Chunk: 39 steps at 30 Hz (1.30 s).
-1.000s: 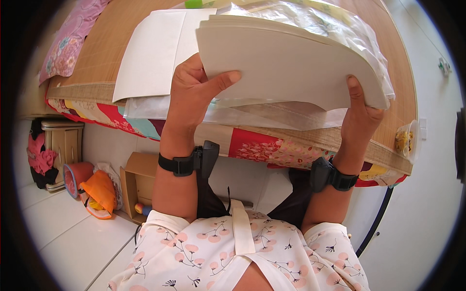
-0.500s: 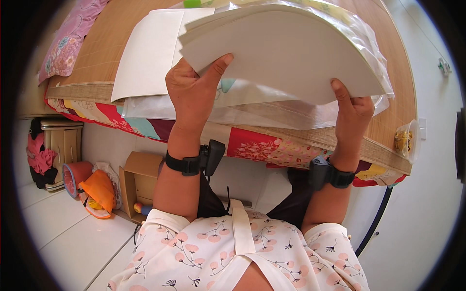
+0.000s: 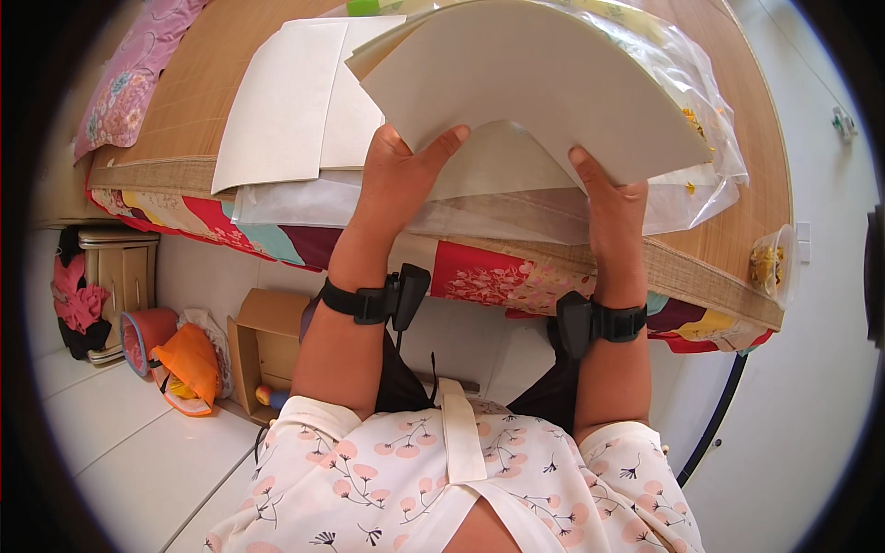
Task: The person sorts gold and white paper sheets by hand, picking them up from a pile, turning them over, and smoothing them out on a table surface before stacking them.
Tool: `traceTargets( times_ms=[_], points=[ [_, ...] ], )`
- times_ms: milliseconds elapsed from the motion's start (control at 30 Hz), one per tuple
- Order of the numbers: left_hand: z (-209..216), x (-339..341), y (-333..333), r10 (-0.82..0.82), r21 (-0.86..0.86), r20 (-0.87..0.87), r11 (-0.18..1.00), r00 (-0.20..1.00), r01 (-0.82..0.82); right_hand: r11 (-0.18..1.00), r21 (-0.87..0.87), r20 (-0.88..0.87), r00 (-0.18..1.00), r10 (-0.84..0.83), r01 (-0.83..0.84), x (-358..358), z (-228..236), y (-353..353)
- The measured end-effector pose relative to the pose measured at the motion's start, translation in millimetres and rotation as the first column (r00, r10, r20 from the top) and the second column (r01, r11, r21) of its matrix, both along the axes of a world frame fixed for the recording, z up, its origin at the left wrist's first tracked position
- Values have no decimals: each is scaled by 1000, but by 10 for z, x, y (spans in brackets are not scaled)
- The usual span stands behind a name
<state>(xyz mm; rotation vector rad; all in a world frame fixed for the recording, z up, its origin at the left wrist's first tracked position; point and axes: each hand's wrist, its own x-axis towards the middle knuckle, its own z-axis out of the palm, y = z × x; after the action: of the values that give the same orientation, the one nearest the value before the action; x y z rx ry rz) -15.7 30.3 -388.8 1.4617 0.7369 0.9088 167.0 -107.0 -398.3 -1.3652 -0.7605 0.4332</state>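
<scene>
Between my two hands a stack of white paper sheets (image 3: 525,78) is held up and bent into an arch, its layered edges showing at the upper left. My left hand (image 3: 403,170) grips the lower left edge, thumb on the near face. On the lower right edge my right hand (image 3: 613,203) pinches the stack, also thumb in front. The other fingers of both hands are partly hidden behind the sheets. Under the stack lies a clear plastic sheet or bag (image 3: 678,210), with small yellow bits (image 3: 693,120) showing near its right side. More white sheets (image 3: 277,101) lie to the left.
The bed (image 3: 198,88) has a woven mat and a patchwork side. A clear tub (image 3: 772,267) with yellow bits sits at its right corner, a pink floral pillow (image 3: 138,83) at far left. On the floor stand a cardboard box (image 3: 258,341), an orange bag (image 3: 187,359) and a red bucket (image 3: 143,336).
My hands have come closer together, the right one moving left, and the stack bends more sharply. The yellow bits at the right now show from behind it.
</scene>
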Motion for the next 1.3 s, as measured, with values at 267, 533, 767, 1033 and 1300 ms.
traceTargets(
  times_ms=[267, 533, 767, 1033, 1300],
  points=[
    [6, -11, -18, 91, 154, 15, 984, 996, -92, 990, -11, 176, 975, -138, 143, -32, 93, -9],
    [-78, 48, 20, 8, -55, -71, 998, 997, -12, 994, -87, 30, 998, -60, 62, 45, -141, 31],
    [-61, -8, 1, 115, 65, -66, 992, 991, -110, 986, -2, 112, 980, -164, 165, -57, -51, 48],
    [-170, 13, 23, 146, 45, -73, 989, 987, -143, 991, -62, 124, 986, -113, 121, -8, -130, 30],
    [-161, 25, 19, 92, -77, -68, 992, 993, -97, 978, -145, 84, 987, -138, 149, 61, -112, 7]
  ],
)
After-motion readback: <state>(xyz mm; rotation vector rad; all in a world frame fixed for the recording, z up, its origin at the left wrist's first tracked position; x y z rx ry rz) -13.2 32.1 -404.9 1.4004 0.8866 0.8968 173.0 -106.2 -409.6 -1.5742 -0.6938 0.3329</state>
